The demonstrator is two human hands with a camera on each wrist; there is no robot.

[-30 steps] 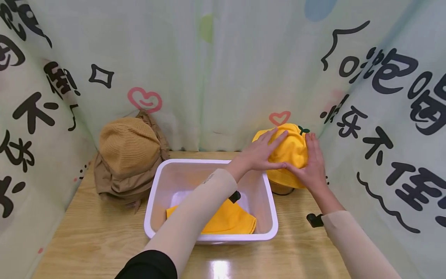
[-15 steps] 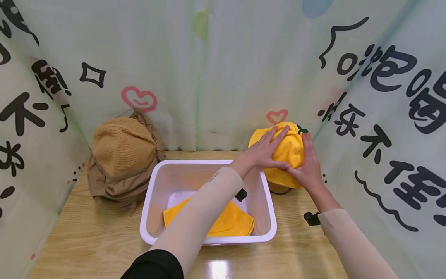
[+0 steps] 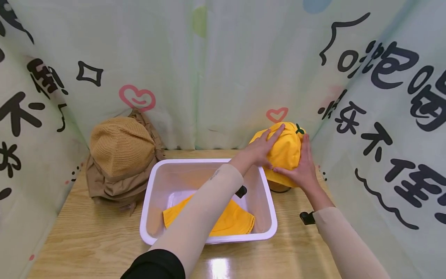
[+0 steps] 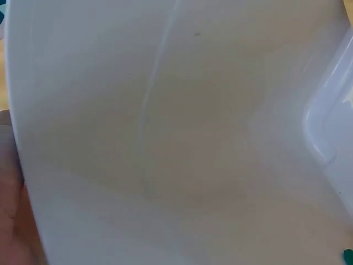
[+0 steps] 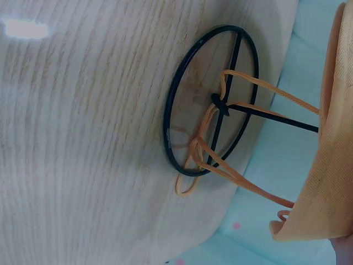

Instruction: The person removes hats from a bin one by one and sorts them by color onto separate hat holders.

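Note:
A yellow fabric hat (image 3: 287, 149) with a small green sprout (image 3: 300, 130) on top sits on a black wire stand (image 5: 168, 121) at the back right of the table. My left hand (image 3: 258, 151) lies on its left side with fingers spread over the crown. Against the right side rests my right hand (image 3: 304, 172), fingers straight up and thumb across the front. In the right wrist view the brim (image 5: 320, 182) shows from below, with tan cords (image 5: 237, 174) hanging over the stand's round base. The left wrist view is mostly filled by the basin's wall (image 4: 193, 121).
A light purple plastic basin (image 3: 146, 209) stands mid-table under my left forearm, holding a folded yellow fabric piece (image 3: 233, 221), partly covered. At the back left a tan knitted hat (image 3: 122, 145) sits on a brown bag-like fabric bundle (image 3: 115, 190). A printed curtain (image 3: 174, 58) encloses the table.
The thumbs have drawn apart on the hat's front. My right hand has shifted slightly left, and the hat's crown and sprout have turned a little. The view has shifted slightly.

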